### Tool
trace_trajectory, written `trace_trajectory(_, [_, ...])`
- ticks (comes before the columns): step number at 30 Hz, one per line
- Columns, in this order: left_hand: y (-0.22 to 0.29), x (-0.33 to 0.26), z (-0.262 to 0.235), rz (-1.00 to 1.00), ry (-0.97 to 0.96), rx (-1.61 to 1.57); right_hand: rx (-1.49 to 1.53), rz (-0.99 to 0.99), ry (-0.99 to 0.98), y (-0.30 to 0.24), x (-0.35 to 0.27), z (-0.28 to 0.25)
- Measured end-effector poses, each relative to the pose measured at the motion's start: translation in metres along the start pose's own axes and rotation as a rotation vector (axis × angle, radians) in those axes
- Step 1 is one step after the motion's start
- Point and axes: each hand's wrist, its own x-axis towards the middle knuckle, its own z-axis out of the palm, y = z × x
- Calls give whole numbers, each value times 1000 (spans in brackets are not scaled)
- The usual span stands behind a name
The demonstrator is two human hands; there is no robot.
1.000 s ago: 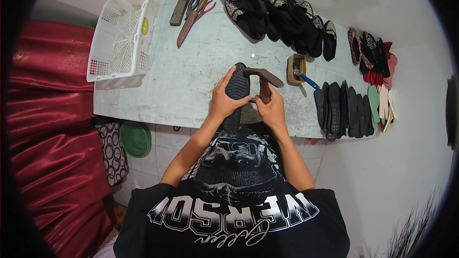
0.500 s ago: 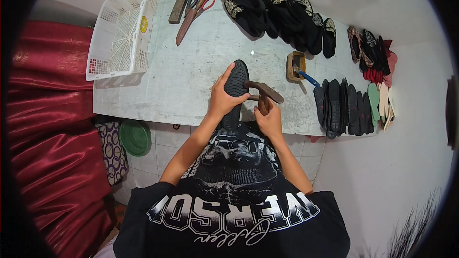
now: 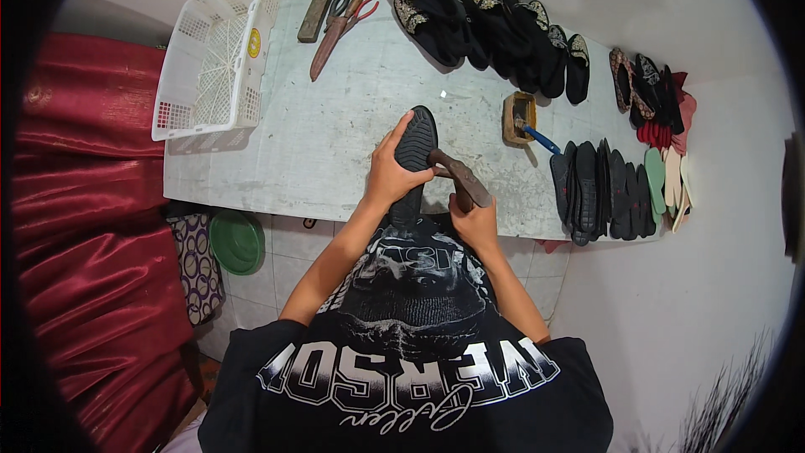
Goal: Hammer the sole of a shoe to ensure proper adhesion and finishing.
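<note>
A black shoe [image 3: 415, 143] with its ridged sole turned up stands toe-away at the table's near edge, its heel end by my shirt. My left hand [image 3: 392, 172] wraps round its left side, thumb across the sole. In my right hand [image 3: 475, 220] is a hammer [image 3: 459, 174], gripped by its wooden handle. The hammer's head reaches over to the sole's right edge and seems to touch it just above my left thumb. My right fingers partly hide the handle.
A white plastic basket [image 3: 214, 59] stands at the left, beside a grey block [image 3: 316, 13] and pliers with other tools [image 3: 334, 38]. Black shoes [image 3: 432, 17] line the back. A glue box [image 3: 519, 117] with a blue-handled brush [image 3: 541, 139] sits near stacked black soles [image 3: 587, 189].
The hammer has turned in my right hand, its free end swinging nearer to me. My left hand and the shoe have stayed nearly where they were.
</note>
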Motion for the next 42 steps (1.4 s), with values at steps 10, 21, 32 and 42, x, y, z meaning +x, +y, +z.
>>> trace_trajectory(10, [-2,-1,1,35,35,67,-158,48,-96,-2,3,1])
trace_trajectory(21, [-7,-1,2,31,36,-78,-419,24,-205,-19,30,6])
trace_trajectory(32, [-2,-3,0,0,36,-49,-329,6,-127,-23,55,7])
trace_trajectory(42, [-1,-1,2,33,53,-58,-252,-49,-20,-28,79,15])
